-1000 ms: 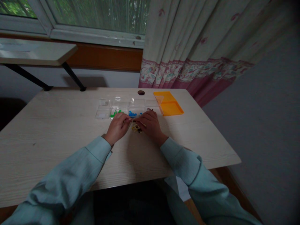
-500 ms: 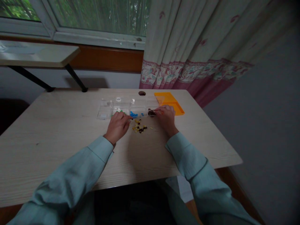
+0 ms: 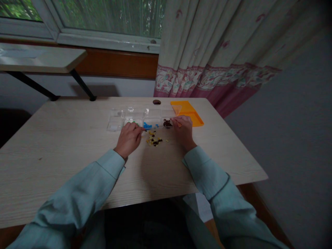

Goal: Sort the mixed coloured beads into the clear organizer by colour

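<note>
A clear plastic compartment box [image 3: 112, 125] lies along the back of the table, its lid tilted open. Green bits, blue pieces [image 3: 147, 126] and dark brown pieces [image 3: 167, 122] sit in separate compartments. My left hand [image 3: 129, 138] rests at the box's front edge, partly over the green bits; its fingers are pinched beside a small dark speck. With fingers closed, my right hand [image 3: 183, 131] is at the brown compartment, and whatever it may hold is too small to make out. Between the hands, a loose pile of yellow and dark pieces [image 3: 154, 140] lies on the table.
An orange tray or case [image 3: 192, 117] lies behind my right hand. The pale wooden table [image 3: 64, 152] has a cable hole [image 3: 156, 102] at its back edge. A raised shelf [image 3: 44, 58] stands at the back left. A curtain [image 3: 197, 69] hangs behind the table.
My right hand has shifted slightly back from the brown compartment, showing more of the brown pieces. The left hand stays almost in place. The whole view has moved a little.
</note>
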`<action>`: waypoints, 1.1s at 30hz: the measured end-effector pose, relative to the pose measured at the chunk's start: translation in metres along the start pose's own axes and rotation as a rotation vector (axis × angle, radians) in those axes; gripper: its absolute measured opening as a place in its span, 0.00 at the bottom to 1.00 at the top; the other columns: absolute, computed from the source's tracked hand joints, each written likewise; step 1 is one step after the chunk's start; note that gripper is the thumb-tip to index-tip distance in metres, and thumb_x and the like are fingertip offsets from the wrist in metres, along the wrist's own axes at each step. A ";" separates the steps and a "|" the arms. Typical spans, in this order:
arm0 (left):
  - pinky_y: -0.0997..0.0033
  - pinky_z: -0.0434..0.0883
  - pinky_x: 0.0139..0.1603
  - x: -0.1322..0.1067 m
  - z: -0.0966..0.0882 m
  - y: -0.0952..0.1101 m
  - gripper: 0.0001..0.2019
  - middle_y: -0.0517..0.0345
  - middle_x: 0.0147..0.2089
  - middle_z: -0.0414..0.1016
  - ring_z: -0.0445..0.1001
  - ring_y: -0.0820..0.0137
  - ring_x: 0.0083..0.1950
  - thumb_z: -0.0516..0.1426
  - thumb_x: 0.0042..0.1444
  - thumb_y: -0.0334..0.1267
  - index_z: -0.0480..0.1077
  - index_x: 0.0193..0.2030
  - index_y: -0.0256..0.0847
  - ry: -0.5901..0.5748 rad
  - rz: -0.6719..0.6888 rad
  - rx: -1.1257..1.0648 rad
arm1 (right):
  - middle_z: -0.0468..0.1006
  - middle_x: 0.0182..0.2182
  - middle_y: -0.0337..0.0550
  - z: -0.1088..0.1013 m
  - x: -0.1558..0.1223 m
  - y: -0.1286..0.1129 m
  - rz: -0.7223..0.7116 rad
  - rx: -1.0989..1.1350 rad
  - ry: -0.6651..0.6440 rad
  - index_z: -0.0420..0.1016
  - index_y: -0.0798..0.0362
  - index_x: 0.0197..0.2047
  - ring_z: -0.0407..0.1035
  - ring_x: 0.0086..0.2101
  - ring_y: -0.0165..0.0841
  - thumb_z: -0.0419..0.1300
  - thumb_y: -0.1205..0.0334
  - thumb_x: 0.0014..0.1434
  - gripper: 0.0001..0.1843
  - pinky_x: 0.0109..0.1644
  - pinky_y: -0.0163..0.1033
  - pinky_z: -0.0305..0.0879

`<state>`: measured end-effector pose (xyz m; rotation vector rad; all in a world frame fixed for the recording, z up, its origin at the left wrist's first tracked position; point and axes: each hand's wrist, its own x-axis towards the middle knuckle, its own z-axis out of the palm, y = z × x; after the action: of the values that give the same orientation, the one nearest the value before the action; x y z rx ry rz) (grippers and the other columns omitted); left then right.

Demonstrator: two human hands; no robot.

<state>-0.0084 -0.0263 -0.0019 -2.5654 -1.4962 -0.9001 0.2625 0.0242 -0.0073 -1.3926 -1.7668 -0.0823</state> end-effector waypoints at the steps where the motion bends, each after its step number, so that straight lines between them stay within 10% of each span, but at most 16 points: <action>1: 0.59 0.62 0.45 0.000 0.000 0.000 0.15 0.50 0.39 0.66 0.62 0.61 0.43 0.49 0.62 0.33 0.74 0.49 0.44 -0.002 0.003 -0.002 | 0.79 0.36 0.45 -0.001 0.000 -0.003 -0.009 0.005 -0.011 0.80 0.50 0.36 0.67 0.40 0.39 0.53 0.50 0.65 0.18 0.48 0.47 0.59; 33: 0.57 0.61 0.44 0.003 0.001 0.010 0.11 0.49 0.40 0.67 0.63 0.57 0.46 0.58 0.59 0.47 0.74 0.42 0.43 -0.032 -0.048 0.079 | 0.79 0.33 0.42 -0.004 -0.001 -0.020 -0.047 0.022 -0.046 0.80 0.49 0.34 0.68 0.38 0.37 0.55 0.52 0.65 0.16 0.45 0.44 0.60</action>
<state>0.0015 -0.0290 0.0011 -2.5103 -1.5748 -0.7913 0.2487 0.0138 0.0032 -1.3477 -1.8337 -0.0561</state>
